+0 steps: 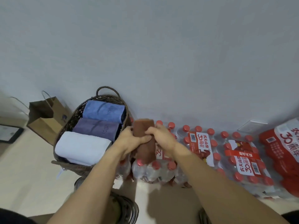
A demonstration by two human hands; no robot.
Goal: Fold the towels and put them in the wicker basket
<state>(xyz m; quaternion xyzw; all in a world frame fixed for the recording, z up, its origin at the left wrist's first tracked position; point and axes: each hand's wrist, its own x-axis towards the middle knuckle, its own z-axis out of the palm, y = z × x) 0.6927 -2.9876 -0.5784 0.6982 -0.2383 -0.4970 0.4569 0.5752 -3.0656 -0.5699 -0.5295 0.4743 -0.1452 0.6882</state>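
Currently held: brown towel point(144, 139), gripped by left hand point(129, 143) and right hand point(160, 136)
Left of grip: wicker basket point(71, 120), three folded towels inside

Shrink-wrapped packs of water bottles point(202, 147) with red caps are being kept in a row on the pale floor point(24, 175) along the grey wall point(145, 46). A brown paper bag point(47, 117) with string handles is being stood at the left, near a dark-framed panel point(9, 133) at the left edge
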